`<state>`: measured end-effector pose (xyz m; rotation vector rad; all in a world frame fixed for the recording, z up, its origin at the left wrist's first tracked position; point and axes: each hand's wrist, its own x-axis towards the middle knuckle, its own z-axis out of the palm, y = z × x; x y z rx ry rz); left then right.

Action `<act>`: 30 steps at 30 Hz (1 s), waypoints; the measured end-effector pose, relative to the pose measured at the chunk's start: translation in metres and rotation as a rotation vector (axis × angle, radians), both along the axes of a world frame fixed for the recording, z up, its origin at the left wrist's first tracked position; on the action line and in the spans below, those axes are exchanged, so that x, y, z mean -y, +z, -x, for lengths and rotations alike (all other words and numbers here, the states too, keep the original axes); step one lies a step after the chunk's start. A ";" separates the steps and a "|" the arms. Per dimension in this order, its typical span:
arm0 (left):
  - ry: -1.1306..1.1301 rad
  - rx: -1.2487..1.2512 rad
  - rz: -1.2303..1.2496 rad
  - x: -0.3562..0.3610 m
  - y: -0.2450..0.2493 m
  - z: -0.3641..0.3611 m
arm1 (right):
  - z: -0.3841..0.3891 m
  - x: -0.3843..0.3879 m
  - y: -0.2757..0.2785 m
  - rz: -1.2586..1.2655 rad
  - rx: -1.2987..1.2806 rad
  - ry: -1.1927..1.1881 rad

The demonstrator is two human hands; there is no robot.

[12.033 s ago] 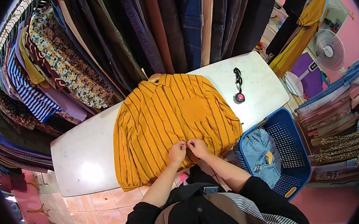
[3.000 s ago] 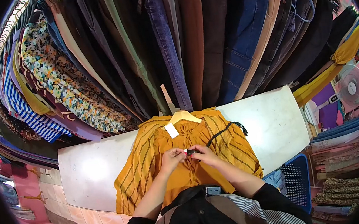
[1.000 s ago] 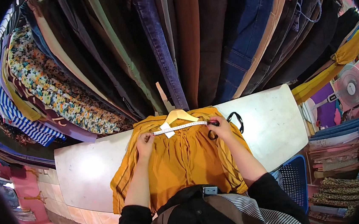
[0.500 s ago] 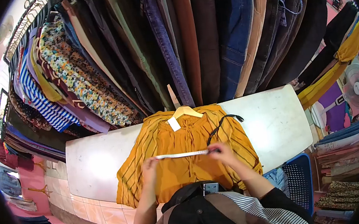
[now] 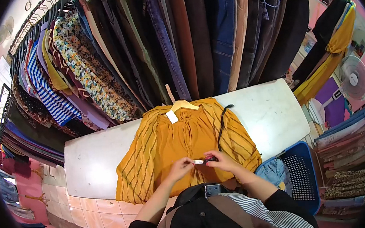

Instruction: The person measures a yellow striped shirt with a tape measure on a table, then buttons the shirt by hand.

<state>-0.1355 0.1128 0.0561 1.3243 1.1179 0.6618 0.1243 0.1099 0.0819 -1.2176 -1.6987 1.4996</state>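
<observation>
A mustard blouse (image 5: 180, 142) with striped sleeves lies spread on the white table (image 5: 95, 160). Its wooden hanger (image 5: 184, 105) is at the collar, beside a white paper tag (image 5: 172, 116). Above the blouse's lower part, my left hand (image 5: 181, 169) pinches the end of a short white strip of a tape measure (image 5: 198, 161). My right hand (image 5: 222, 161) is closed around the tape's small dark case. From the case a black wrist cord (image 5: 221, 125) runs up over the right sleeve.
Trousers (image 5: 194, 48) and patterned tops (image 5: 87, 70) hang on a rack behind the table. A blue basket (image 5: 299, 177) with denim in it stands at the right, near folded clothes (image 5: 347, 160) and a white fan (image 5: 353, 77).
My hands have come together, and the white tape between them has gone from a long stretch to a short piece. The view has shifted slightly.
</observation>
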 end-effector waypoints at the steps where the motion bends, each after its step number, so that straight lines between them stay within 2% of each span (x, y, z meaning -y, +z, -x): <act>1: -0.033 -0.210 -0.155 0.008 -0.004 -0.006 | 0.004 0.010 -0.030 0.010 -0.024 -0.086; 2: -0.064 -0.419 -0.311 0.015 -0.007 -0.009 | 0.001 0.016 -0.052 -0.009 0.074 -0.131; 3: -0.075 -0.677 -0.160 0.027 -0.001 -0.010 | -0.006 0.022 -0.069 -0.028 0.174 -0.175; 4: -0.045 -0.790 -0.139 0.041 0.001 -0.010 | -0.013 0.030 -0.069 -0.043 0.273 -0.215; 5: -0.015 -0.903 -0.114 0.055 0.002 -0.009 | -0.027 0.030 -0.069 0.056 0.184 -0.202; 6: 0.016 -1.018 -0.088 0.068 -0.001 -0.006 | -0.032 0.041 -0.056 0.020 0.174 -0.406; 7: 0.012 -0.962 -0.021 0.079 -0.007 0.005 | -0.045 0.039 -0.068 -0.008 0.288 -0.464; 8: -0.006 -0.987 -0.047 0.087 -0.013 0.013 | -0.068 0.036 -0.076 0.125 0.285 -0.459; 9: -0.025 -1.014 -0.074 0.094 -0.015 0.020 | -0.079 0.036 -0.076 -0.026 0.375 -0.560; 10: -0.046 -1.042 -0.107 0.098 -0.017 0.026 | -0.099 0.029 -0.080 -0.111 0.511 -0.543; 11: -0.051 -1.030 -0.106 0.099 -0.020 0.030 | -0.113 0.025 -0.067 -0.016 0.464 -0.529; 12: -0.060 -1.027 -0.090 0.100 -0.019 0.033 | -0.121 0.025 -0.055 -0.193 0.454 -0.567; 14: -0.079 -1.019 -0.071 0.094 -0.015 0.034 | -0.137 0.025 -0.034 0.189 0.413 -0.704; 17: -0.081 -1.008 -0.045 0.089 -0.015 0.038 | -0.175 0.016 -0.068 0.020 0.504 -0.801; 20: -0.069 -0.978 -0.067 0.090 -0.017 0.043 | -0.172 0.018 -0.053 -0.089 0.538 -0.700; 21: -0.064 -0.972 -0.085 0.091 -0.016 0.044 | -0.172 0.018 -0.058 -0.049 0.568 -0.672; 24: -0.024 -0.960 -0.101 0.094 -0.009 0.039 | -0.165 0.026 -0.064 -0.139 0.628 -0.676; 26: 0.012 -0.990 -0.116 0.097 0.002 0.027 | -0.146 0.036 -0.047 -0.219 0.545 -0.780; 28: 0.145 -0.921 -0.289 0.100 -0.003 0.011 | -0.113 0.046 -0.024 -0.365 0.390 -0.838; 29: 0.204 -0.885 -0.376 0.101 -0.006 0.002 | -0.097 0.053 -0.032 -0.379 0.236 -0.797; 30: 0.167 -0.698 -0.329 0.098 -0.008 -0.007 | -0.081 0.059 -0.035 -0.331 0.117 -0.611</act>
